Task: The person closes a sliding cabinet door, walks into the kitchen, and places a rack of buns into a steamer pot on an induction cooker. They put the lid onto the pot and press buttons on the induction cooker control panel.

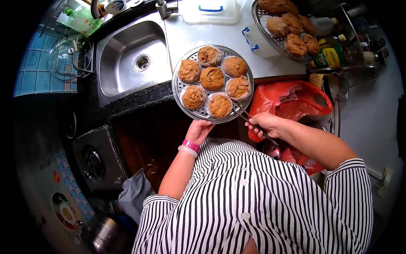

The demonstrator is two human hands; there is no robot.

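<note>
My left hand (198,131) grips the near edge of a round perforated metal steamer tray (192,115), its fingers hidden beneath the rim. Several brown steamed buns (211,78) with cracked tops sit on the tray, each on a pale paper liner. A pair of dark chopsticks (269,137) is held in my right hand (266,123). Their tips reach the tray's right lower edge, beside the nearest bun (220,105); whether they touch it I cannot tell.
A stainless sink (122,55) lies left of the tray. At the back right, a second tray (277,42) bears more brown buns. A clear lidded box (211,15) stands behind. Red plastic bags (275,101) hang right, below the counter. A stove (95,163) is lower left.
</note>
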